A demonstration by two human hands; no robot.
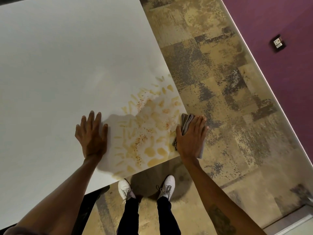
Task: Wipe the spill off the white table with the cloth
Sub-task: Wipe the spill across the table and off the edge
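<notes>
Stood wide and bare across the far and left stretch of the white surface [50, 56]. Was hemmed only at the near right corner: left hand [92, 134] flat just left of the spill [149, 129], right hand [191, 138] on the cloth [186, 122] at the right edge. Dropped away to open floor [220, 99] beyond that edge.

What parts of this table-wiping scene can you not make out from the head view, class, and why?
- Cloth: mostly covered by the right hand.
- White table: cut off by the top and left edges.
- Spill: what it is cannot be told.
- Wall plate: too small.
</notes>
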